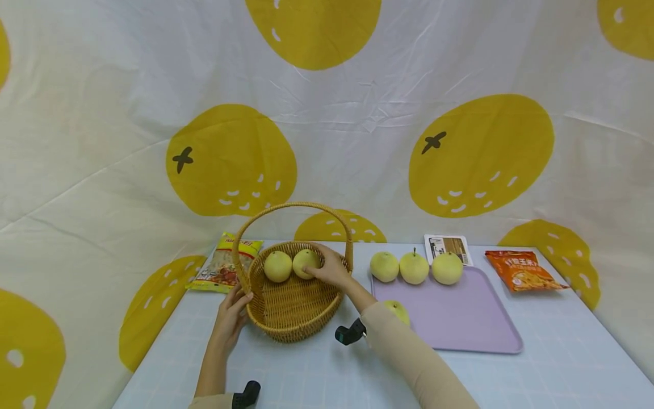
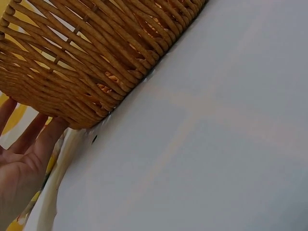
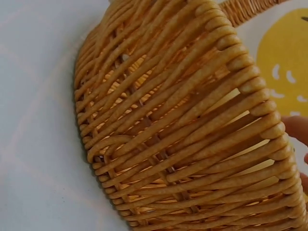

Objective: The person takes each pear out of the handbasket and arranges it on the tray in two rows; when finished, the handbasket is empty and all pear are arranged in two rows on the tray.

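In the head view a brown wicker basket (image 1: 296, 329) with a tall arched handle (image 1: 293, 205) stands on the table. Two round yellow pears lie at its back: a left pear (image 1: 278, 267) and a right pear (image 1: 305, 263). My right hand (image 1: 329, 267) reaches over the basket's right rim and grips the right pear, thumb in front. My left hand (image 1: 232, 312) holds the basket's left side near the handle's foot. Its fingers (image 2: 45, 139) touch the weave in the left wrist view. The right wrist view shows mostly the basket wall (image 3: 183, 125), with fingertips at the edge.
Right of the basket lies a lilac tray (image 1: 460, 318) with several pears (image 1: 414, 268) along its back; another pear (image 1: 397, 311) is partly behind my right sleeve. A yellow food packet (image 1: 225, 264), a white-edged pack (image 1: 448, 247) and an orange snack bag (image 1: 523, 271) lie around.
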`<control>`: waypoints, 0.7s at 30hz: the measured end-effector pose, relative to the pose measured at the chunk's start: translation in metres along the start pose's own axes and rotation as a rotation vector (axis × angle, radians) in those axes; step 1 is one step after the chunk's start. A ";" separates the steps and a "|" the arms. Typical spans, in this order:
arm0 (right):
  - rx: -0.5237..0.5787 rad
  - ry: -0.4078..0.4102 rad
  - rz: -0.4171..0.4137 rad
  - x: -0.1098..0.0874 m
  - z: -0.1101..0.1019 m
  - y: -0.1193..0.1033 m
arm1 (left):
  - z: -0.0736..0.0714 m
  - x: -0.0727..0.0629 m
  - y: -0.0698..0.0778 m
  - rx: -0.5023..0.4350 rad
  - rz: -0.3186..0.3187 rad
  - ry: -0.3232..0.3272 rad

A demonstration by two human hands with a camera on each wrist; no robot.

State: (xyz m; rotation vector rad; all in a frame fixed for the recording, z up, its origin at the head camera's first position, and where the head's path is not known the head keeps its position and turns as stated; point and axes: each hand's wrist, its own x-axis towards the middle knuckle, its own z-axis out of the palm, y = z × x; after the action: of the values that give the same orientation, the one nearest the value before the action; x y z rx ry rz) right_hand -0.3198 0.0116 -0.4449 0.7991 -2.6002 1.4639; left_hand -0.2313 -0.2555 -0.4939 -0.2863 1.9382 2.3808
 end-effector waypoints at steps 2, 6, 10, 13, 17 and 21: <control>-0.007 -0.029 0.003 0.001 -0.001 0.001 | 0.001 0.000 0.001 0.005 0.003 0.001; -0.026 -0.071 0.011 0.001 -0.003 0.002 | 0.001 -0.001 0.001 0.022 0.019 -0.002; -0.046 -0.086 0.004 0.001 -0.004 0.001 | 0.002 -0.001 0.001 0.025 0.034 -0.007; -0.060 -0.093 0.000 0.001 -0.003 0.000 | 0.002 -0.001 0.001 0.015 0.028 -0.006; -0.052 -0.101 0.014 0.001 -0.002 -0.002 | 0.001 0.000 0.001 0.011 0.021 -0.006; -0.060 -0.138 0.033 0.000 0.000 -0.001 | 0.001 -0.002 0.000 0.017 0.030 -0.010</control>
State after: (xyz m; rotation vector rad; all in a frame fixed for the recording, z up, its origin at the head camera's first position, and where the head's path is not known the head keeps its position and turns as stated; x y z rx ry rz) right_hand -0.3191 0.0114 -0.4442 0.8840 -2.7553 1.3785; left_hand -0.2296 -0.2547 -0.4936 -0.2456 1.9712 2.3778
